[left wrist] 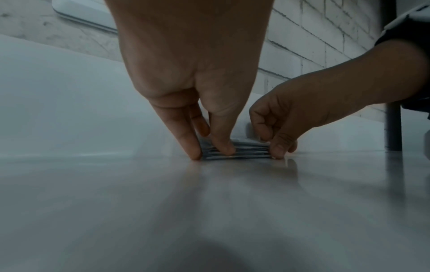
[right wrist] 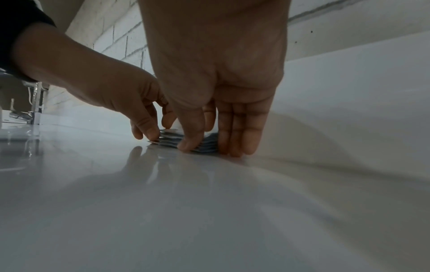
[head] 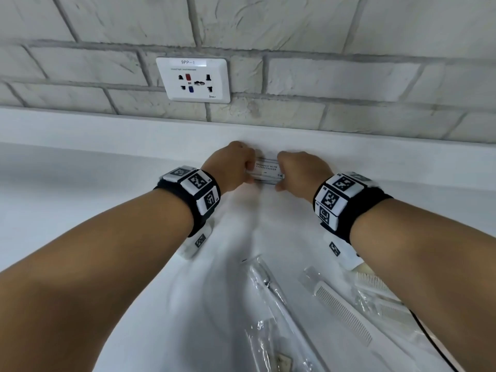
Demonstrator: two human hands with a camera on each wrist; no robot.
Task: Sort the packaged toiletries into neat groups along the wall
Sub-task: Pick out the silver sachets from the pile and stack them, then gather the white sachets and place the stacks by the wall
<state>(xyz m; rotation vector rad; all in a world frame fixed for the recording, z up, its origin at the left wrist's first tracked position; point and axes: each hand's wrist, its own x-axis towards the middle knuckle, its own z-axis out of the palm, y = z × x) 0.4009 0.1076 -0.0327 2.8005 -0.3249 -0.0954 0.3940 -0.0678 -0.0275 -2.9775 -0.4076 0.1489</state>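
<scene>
At the bottom of the head view, nearest you, lie clear plastic sleeves: one long narrow clear packet (head: 271,296) running down the centre, and to its right a white plastic comb in a clear wrapper (head: 341,310). A thin black cable (head: 429,336) crosses the lower right corner. What the long packet holds is too blurred to tell.

Farther up, at the centre of the frame, your two hands meet over a small stack of flat white shampoo sachets (head: 267,170), its top label reading "Shampoo with conditioner". The stack rests on the glossy white counter (head: 107,189), just beside the low white ledge at the foot of the wall.

Your left hand (head: 228,167) pinches the stack's left end, thumb in front and fingers (left wrist: 184,136) reaching down to the counter. Your right hand (head: 303,170) clamps the right end the same way, thumb on the near edge and fingers (right wrist: 242,132) pressed together against the side.

Beyond, at upper left, a white wall socket plate (head: 194,81) sits in the grey-white brick wall (head: 349,76).
</scene>
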